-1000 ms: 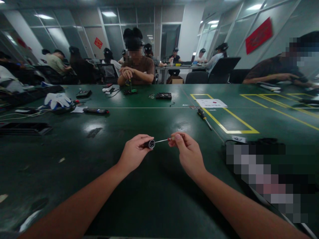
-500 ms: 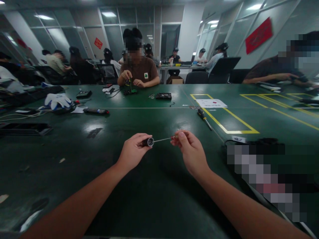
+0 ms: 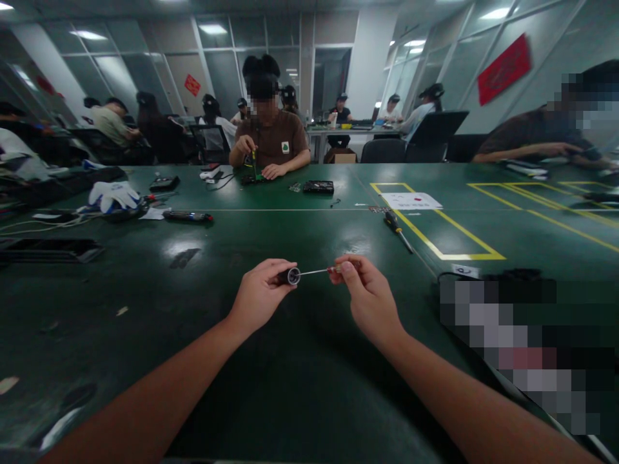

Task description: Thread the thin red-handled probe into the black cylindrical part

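Over the green table, my left hand (image 3: pixel 261 290) is closed around a short black cylinder (image 3: pixel 291 276), whose round, silver-rimmed end faces right. It resembles a small flashlight body, but most of it is hidden in my fingers. My right hand (image 3: pixel 365 287) pinches the handle of a thin screwdriver (image 3: pixel 314 272); some red shows at the handle's front. Its slim metal shaft reaches left to the open end of the cylinder, with the tip at or inside the rim. The screwdriver lies nearly level.
A yellow-and-black screwdriver (image 3: pixel 398 231) lies beyond my right hand, near a white paper sheet (image 3: pixel 411 200). To the left are a dark pen-like tool (image 3: pixel 187 217) and white gloves (image 3: pixel 113 196). Across the table (image 3: pixel 290 238) a person (image 3: pixel 271 138) works on a small device.
My right hand has shifted slightly, and the screwdriver's shaft has turned a little, with more red showing at its handle. My left hand and the cylinder stay nearly still.
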`<state>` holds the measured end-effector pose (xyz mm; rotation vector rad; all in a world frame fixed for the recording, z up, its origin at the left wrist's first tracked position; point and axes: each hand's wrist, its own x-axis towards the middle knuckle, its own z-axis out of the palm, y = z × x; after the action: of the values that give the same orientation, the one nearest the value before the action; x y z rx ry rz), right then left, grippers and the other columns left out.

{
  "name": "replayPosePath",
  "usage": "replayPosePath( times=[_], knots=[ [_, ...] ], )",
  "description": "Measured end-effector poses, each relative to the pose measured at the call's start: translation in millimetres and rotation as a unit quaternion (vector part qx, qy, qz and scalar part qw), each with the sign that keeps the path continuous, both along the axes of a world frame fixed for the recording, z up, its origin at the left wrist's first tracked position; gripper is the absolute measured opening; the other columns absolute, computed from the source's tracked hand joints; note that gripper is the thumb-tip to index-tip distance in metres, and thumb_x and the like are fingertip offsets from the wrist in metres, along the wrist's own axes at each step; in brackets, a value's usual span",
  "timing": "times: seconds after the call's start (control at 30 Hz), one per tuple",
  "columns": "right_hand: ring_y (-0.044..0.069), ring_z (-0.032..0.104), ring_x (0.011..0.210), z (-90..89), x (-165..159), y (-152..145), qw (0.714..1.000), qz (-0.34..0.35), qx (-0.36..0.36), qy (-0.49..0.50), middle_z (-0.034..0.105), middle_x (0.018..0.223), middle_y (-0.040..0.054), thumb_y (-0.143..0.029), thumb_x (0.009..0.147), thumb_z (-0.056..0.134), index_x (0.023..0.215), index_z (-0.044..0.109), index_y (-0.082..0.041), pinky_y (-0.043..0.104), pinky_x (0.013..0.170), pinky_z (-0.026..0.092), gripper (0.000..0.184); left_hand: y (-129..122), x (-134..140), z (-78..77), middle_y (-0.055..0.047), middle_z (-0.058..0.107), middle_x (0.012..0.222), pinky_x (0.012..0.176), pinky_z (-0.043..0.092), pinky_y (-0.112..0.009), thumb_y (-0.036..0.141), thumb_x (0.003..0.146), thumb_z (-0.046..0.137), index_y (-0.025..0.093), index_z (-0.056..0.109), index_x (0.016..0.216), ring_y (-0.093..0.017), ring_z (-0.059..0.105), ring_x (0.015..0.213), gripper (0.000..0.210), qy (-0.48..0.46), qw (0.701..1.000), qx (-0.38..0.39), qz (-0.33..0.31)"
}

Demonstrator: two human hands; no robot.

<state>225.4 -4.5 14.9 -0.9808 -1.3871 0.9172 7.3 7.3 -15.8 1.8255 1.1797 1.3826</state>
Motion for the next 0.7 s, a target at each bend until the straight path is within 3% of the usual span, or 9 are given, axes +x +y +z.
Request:
replayPosePath(
  times=[0.13, 0.37, 0.53, 0.7],
  knots=[
    [0.019, 0.068, 0.083, 0.1, 0, -1, 1.000, 0.012, 0.010, -0.008, 0.071, 0.089, 0.0033, -0.042, 0.098, 0.060, 0.104, 0.066, -0.023, 0.036, 0.079, 0.055, 0.021, -1, 1, 1.8, -0.007, 0.069, 0.116, 0.094, 0.062, -0.040, 0.012, 0.075, 0.078, 0.022, 0.078, 0.111, -0.021, 0.072, 0.101, 0.037, -0.004, 1.000, -0.008, 0.007],
    [0.017, 0.062, 0.071, 5.3, 3, -8, 0.996, 0.076, 0.021, -0.047, 0.068, 0.082, 0.0002, -0.043, 0.095, 0.065, 0.110, 0.069, -0.026, 0.030, 0.065, 0.051, 0.023, -1, 1, 2.6, -0.007, 0.069, 0.117, 0.094, 0.062, -0.039, 0.012, 0.075, 0.078, 0.021, 0.077, 0.110, -0.021, 0.073, 0.100, 0.037, -0.023, 0.999, -0.026, 0.009],
    [0.018, 0.064, 0.072, 3.8, 2, -11, 0.996, 0.027, 0.021, -0.084, 0.071, 0.086, 0.0031, -0.047, 0.100, 0.056, 0.105, 0.074, -0.025, 0.032, 0.065, 0.051, 0.029, -1, -1, 1.6, -0.007, 0.069, 0.117, 0.094, 0.062, -0.040, 0.013, 0.078, 0.077, 0.023, 0.077, 0.112, -0.021, 0.071, 0.102, 0.036, 0.010, 1.000, -0.004, 0.004],
    [0.020, 0.068, 0.079, 2.2, -2, -6, 1.000, -0.004, -0.013, 0.015, 0.073, 0.087, 0.0040, -0.044, 0.090, 0.070, 0.101, 0.068, -0.022, 0.035, 0.075, 0.055, 0.024, -2, 0, 1.7, -0.007, 0.069, 0.118, 0.096, 0.061, -0.040, 0.013, 0.078, 0.076, 0.023, 0.077, 0.114, -0.021, 0.071, 0.104, 0.037, 0.018, 1.000, 0.000, 0.003]
  ],
)
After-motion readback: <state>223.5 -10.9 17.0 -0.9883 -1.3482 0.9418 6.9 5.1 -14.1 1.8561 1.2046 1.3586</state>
